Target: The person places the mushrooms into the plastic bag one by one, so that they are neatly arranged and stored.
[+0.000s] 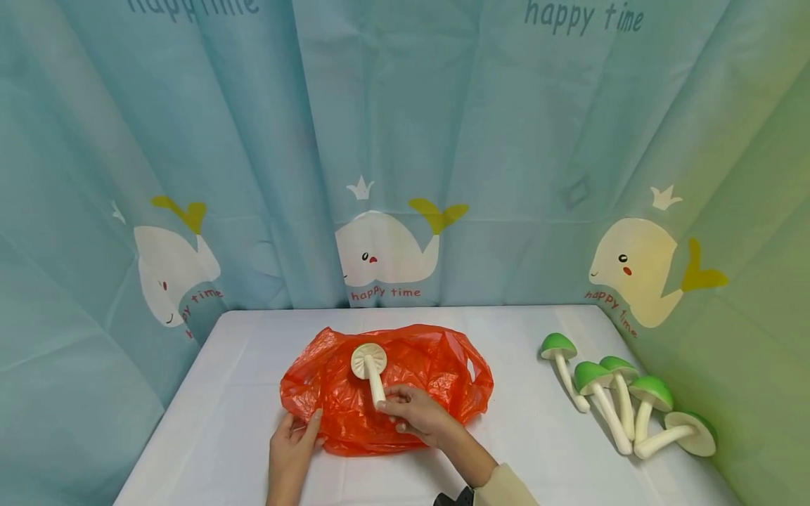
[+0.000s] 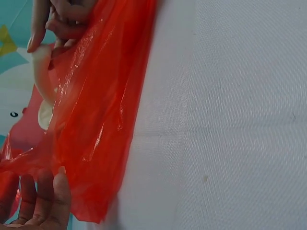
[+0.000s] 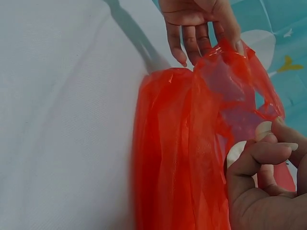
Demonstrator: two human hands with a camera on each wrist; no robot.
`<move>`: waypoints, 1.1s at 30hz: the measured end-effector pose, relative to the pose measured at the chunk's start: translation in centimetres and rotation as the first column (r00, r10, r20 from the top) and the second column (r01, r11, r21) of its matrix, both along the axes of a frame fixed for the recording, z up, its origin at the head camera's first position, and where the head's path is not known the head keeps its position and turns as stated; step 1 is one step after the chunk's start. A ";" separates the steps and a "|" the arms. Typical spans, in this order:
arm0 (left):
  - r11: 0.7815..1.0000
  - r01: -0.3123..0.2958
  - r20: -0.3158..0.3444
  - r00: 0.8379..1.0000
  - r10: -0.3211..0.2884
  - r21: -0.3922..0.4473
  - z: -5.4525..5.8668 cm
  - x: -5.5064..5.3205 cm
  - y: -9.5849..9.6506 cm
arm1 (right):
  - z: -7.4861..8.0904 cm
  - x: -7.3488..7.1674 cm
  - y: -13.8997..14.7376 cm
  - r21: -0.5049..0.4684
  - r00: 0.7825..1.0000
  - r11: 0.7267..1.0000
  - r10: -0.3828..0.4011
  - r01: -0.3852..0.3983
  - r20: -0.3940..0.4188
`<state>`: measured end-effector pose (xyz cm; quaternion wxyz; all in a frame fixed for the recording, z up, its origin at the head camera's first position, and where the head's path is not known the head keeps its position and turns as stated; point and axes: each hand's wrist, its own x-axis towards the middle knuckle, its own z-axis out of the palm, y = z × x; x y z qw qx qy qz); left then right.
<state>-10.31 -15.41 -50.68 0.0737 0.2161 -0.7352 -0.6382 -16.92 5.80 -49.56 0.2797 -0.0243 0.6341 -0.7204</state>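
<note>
A toy mushroom point(image 1: 369, 362) lies gills up over the mouth of a red plastic bag point(image 1: 342, 414). My right hand point(image 1: 420, 414) pinches the end of its white stem between thumb and fingers, with the cap pointing away from me. At the bag's near left edge, my left hand point(image 1: 293, 450) holds the film, thumb on the inner side and fingers outside. The right wrist view shows that left hand point(image 3: 201, 24) at the rim, while the mushroom's cap point(image 3: 236, 152) is partly hidden behind the right fingers.
Several green-capped toy mushrooms point(image 1: 623, 400) lie in a group on the right side of the white table point(image 1: 525, 450). A blue curtain point(image 1: 506, 140) with printed whales hangs behind the table, and greenish cloth point(image 1: 759, 337) borders the right side.
</note>
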 end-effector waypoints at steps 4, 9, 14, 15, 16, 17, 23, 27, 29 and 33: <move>1.000 -0.001 -0.007 1.000 0.000 -0.010 0.0 0.0 0.1 | 0.1 -0.3 -0.6 -0.007 1.000 1.000 0.014 -0.014 0.011; 1.000 0.007 -0.013 1.000 -0.007 0.006 0.0 0.0 0.1 | 0.5 -0.4 -1.6 -0.004 1.000 1.000 0.026 -0.026 0.014; 1.000 0.018 -0.002 1.000 -0.018 0.006 0.1 0.0 0.2 | 0.7 -0.3 -2.3 0.003 1.000 1.000 0.013 -0.013 0.019; 1.000 0.020 0.000 1.000 -0.020 0.004 0.1 0.1 0.2 | 0.7 -0.2 -2.4 0.007 1.000 1.000 0.009 -0.009 0.019; 1.000 0.021 0.001 1.000 -0.021 0.002 0.1 0.1 0.2 | 0.7 -0.2 -2.5 0.009 1.000 1.000 0.004 -0.004 0.020; 1.000 0.021 0.003 1.000 -0.021 0.000 0.1 0.1 0.2 | 0.6 -0.2 -2.6 0.014 1.000 1.000 -0.001 0.000 0.019; 1.000 0.020 0.012 1.000 -0.019 -0.010 0.1 0.3 0.1 | 0.4 0.0 -3.1 0.027 1.000 1.000 -0.004 0.004 0.005; 1.000 0.015 -0.005 1.000 -0.015 -0.001 0.1 0.3 0.1 | 0.2 0.0 -3.5 0.041 1.000 0.999 -0.016 0.017 -0.007; 1.000 0.014 -0.014 1.000 -0.014 0.003 0.1 0.3 0.1 | 0.2 0.0 -3.7 0.060 1.000 0.998 -0.023 0.024 -0.016; 1.000 0.008 -0.013 1.000 -0.008 0.001 0.0 0.2 0.1 | 0.4 -0.1 -4.1 0.078 0.999 0.996 -0.034 0.037 -0.032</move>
